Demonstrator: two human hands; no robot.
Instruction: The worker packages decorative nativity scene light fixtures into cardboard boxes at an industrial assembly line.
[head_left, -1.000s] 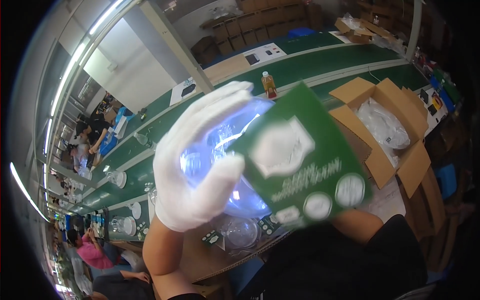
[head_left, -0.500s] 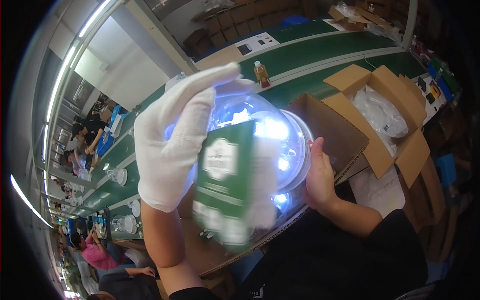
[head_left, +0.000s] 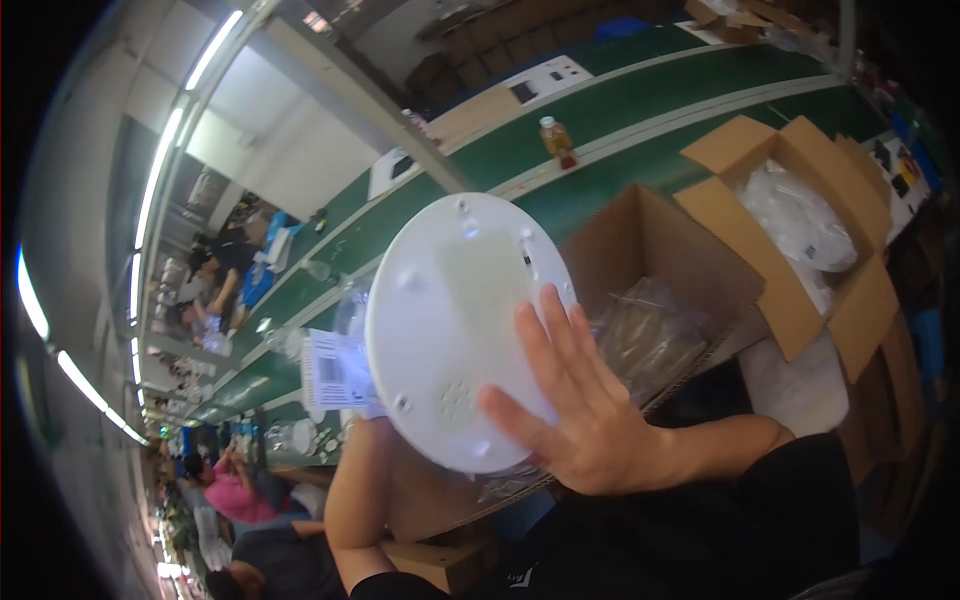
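A clear-domed lamp with a round white base is held up before me, its base (head_left: 450, 350) facing me. The base shows small feet, a slotted switch, a pale square label and a cluster of holes. My bare right hand (head_left: 590, 410) lies against its lower right part, fingers and thumb spread. My left forearm (head_left: 358, 490) reaches up behind the lamp; the gloved left hand on the dome side is nearly all hidden by the base. A white card (head_left: 335, 370) with a barcode sticks out left of the base. Bluish light shows around it.
Below the lamp stands an open carton (head_left: 690, 240) with clear plastic bags (head_left: 650, 335) inside. Another open carton (head_left: 745, 210) at the right holds a plastic-wrapped item (head_left: 800, 220). A bottle (head_left: 558, 143) stands on the green conveyor (head_left: 660, 110). Several people sit along the line at left.
The lamp has been turned so its white base faces me instead of the lit dome. My right hand has moved from the rim onto the base; my left hand has gone behind it.
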